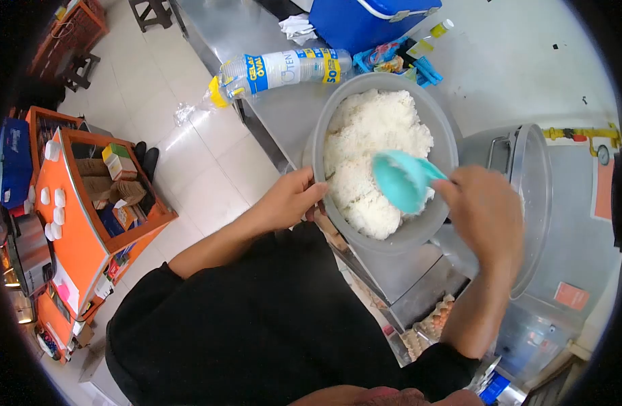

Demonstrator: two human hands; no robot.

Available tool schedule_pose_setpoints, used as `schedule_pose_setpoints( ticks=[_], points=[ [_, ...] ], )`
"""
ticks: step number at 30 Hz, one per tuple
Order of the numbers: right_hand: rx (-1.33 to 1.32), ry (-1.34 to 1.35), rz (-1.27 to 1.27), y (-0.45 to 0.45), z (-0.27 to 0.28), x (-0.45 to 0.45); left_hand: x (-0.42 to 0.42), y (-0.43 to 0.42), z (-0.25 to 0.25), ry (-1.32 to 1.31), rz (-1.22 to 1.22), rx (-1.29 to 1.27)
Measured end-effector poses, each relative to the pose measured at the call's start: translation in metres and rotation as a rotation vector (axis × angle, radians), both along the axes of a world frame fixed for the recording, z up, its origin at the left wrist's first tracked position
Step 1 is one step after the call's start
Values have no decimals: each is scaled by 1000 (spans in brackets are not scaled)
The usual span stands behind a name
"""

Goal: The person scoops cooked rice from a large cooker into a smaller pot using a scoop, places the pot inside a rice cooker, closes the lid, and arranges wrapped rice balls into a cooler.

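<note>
A large grey tub holds a heap of white rice and stands on the metal counter. My left hand grips the tub's near left rim, thumb on the edge and fingers partly hidden beneath it. Over the right part of the rice, my right hand is closed round the handle of a turquoise scoop. White grains cling to the scoop's bowl. Whether the scoop touches the rice cannot be told.
A sleeve of plastic cups lies behind the tub, near a blue cooler box. To the right stands a big metal pot. Egg trays are at the lower right. An orange table stands across the tiled floor.
</note>
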State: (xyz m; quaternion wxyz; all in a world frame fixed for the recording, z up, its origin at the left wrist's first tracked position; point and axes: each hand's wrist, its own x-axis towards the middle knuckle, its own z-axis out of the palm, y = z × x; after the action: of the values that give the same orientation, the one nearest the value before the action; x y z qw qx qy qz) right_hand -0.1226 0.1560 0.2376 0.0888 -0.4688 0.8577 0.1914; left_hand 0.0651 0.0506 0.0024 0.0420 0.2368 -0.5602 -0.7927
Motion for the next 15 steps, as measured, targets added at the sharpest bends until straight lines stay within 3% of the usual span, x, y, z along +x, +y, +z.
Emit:
schedule_pose_setpoints(
  ticks=[1,4,7,10,13,15],
  points=[
    [56,16,-96,3,10,-1,1,0,-1,-9,-14,-9],
    [43,74,68,40,-70,-12,1,-3,9,4,-20,10],
    [169,11,-150,27,-67,-22,0,-1,7,42,2,33],
    [91,82,2,21,-30,-11,0,-5,4,21,-45,45],
    [18,17,-54,12,0,4,0,-3,3,-30,-27,34],
    [63,-54,67,13,-57,11,0,-2,0,-12,-11,35]
  ],
)
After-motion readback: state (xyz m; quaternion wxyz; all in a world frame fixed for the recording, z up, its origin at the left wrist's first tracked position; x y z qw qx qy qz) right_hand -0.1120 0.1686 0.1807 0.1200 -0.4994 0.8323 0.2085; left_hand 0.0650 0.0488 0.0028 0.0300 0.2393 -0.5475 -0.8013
